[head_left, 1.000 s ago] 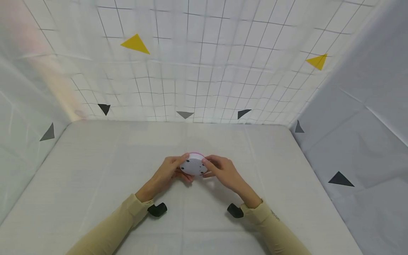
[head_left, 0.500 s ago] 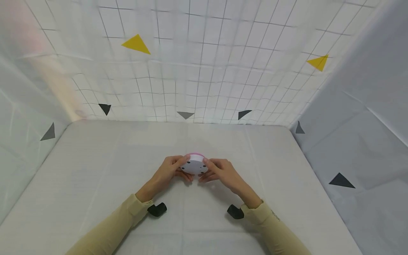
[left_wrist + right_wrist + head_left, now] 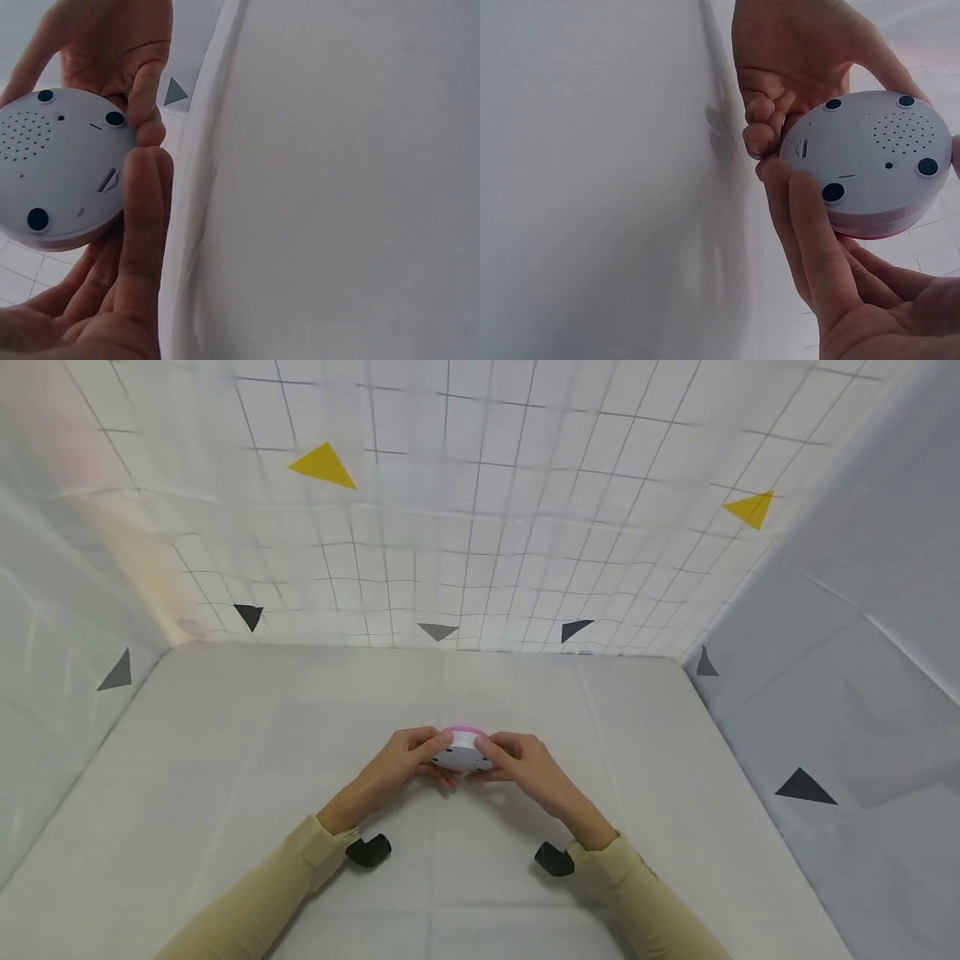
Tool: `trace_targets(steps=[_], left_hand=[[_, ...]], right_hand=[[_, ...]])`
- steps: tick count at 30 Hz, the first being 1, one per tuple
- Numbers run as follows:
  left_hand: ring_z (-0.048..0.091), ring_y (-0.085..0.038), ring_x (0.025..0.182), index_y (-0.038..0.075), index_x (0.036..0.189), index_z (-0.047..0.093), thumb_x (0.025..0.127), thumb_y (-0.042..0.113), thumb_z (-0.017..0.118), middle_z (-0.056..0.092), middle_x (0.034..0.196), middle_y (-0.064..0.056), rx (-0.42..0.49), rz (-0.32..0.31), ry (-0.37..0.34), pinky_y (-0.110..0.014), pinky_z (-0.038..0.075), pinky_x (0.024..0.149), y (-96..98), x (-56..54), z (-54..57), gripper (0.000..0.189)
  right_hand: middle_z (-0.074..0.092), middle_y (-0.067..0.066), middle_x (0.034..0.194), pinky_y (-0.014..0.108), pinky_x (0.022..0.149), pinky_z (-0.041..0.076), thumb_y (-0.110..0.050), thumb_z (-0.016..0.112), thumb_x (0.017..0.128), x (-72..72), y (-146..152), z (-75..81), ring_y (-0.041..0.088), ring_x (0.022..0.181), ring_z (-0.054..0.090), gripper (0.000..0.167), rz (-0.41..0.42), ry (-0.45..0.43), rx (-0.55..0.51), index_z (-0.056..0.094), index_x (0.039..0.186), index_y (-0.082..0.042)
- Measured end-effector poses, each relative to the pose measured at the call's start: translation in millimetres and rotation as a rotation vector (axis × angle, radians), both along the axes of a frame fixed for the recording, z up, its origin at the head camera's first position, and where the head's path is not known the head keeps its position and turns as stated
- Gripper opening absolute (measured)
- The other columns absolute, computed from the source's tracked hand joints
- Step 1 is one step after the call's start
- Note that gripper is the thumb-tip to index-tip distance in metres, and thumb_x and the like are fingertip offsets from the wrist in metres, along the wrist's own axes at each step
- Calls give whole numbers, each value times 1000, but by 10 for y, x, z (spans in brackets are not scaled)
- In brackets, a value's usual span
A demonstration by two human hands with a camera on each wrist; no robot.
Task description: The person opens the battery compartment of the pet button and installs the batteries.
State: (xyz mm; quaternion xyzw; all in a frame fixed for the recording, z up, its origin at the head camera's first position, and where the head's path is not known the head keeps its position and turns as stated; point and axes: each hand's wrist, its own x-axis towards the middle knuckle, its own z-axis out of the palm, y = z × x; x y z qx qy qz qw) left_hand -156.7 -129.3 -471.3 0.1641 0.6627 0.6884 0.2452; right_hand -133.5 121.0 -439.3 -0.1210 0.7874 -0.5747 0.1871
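Between both hands, above the white table, is a round white device (image 3: 463, 753) with a pink edge on its far side. Its underside, seen in the left wrist view, has a speaker-hole grid, dark round feet and a small latch on the device (image 3: 71, 172). My left hand (image 3: 393, 766) grips its left side, thumb on the near rim and fingers below. Opposite, my right hand (image 3: 532, 768) holds the right side with thumb and fingers. In the right wrist view several fingertips meet at one end of the device (image 3: 870, 161). The pink face is mostly hidden.
A white cloth covers the table (image 3: 225, 793). Behind it hangs a gridded white sheet (image 3: 480, 527) with yellow and dark triangles; a grey sheet (image 3: 847, 652) stands to the right. Black cylindrical pieces sit at the left cuff (image 3: 369, 852) and right cuff (image 3: 555, 858).
The device has tilted, so its underside looks narrower and more of the white side shows in the head view. My right fingers have shifted inward beneath it.
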Motion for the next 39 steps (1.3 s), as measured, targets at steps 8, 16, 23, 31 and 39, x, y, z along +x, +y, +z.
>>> trace_targets(steps=[8,16,23,31,39], left_hand=[[75,-38,105,3,126,66,106,44,64,72,122,-15,-35,6,-6,-40,58,101,-24,-10,34,46],[74,-34,113,5,129,67,104,40,67,73,125,-13,-47,5,19,-41,56,106,-52,-43,15,43],[72,-27,111,14,128,70,101,42,71,77,117,-6,-150,14,87,-39,54,103,-82,-58,-22,39],[70,-19,116,21,131,71,95,42,79,75,125,1,-199,27,122,-44,48,110,-99,-73,-29,42],[65,-18,129,20,135,70,91,33,84,72,134,3,-159,16,166,-44,47,116,-126,-104,-84,48]], right_hand=[[73,11,126,40,102,59,-49,64,104,3,12,-27,24,105,78,50,-15,16,20,65,132,-7],[76,9,125,41,104,57,-46,71,101,1,-5,-54,22,111,76,51,-39,17,32,65,133,-8],[74,10,129,43,103,57,-44,76,97,-4,-28,-92,21,117,73,57,-58,46,86,63,137,-6],[71,4,135,44,108,55,-44,80,93,6,-43,-127,23,126,69,56,-77,80,104,66,137,-13],[68,2,139,41,108,55,-34,86,90,-24,-26,-189,23,128,66,57,-27,101,65,64,140,-15]])
